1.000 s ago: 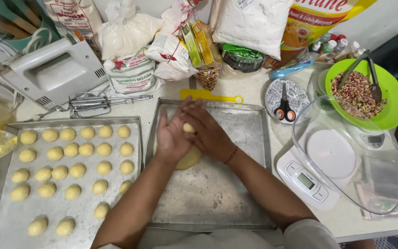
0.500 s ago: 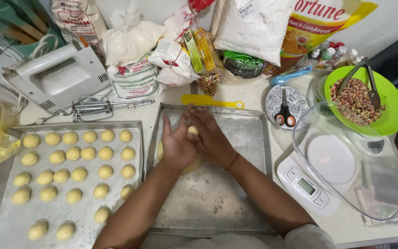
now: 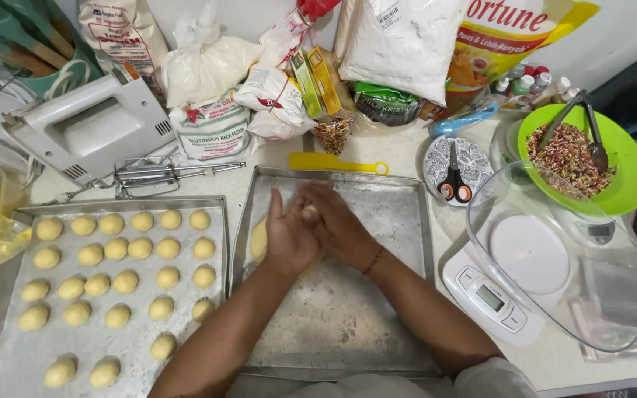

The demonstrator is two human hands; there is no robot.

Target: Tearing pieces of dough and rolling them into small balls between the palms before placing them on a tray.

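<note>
Dough lump (image 3: 259, 239) half-hidden under left hand (image 3: 289, 239)

White flour bags (image 3: 215, 125) behind trays; grey scale screen (image 3: 489, 297) at right

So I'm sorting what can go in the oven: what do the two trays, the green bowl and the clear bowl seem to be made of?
Left tray and middle tray: dull grey metal, likely aluminium, scuffed and matte. Green bowl: probably plastic, bright, even colour and smooth sheen. Clear bowl over the scale: see-through with soft glare, plastic or glass, cannot tell.
</note>
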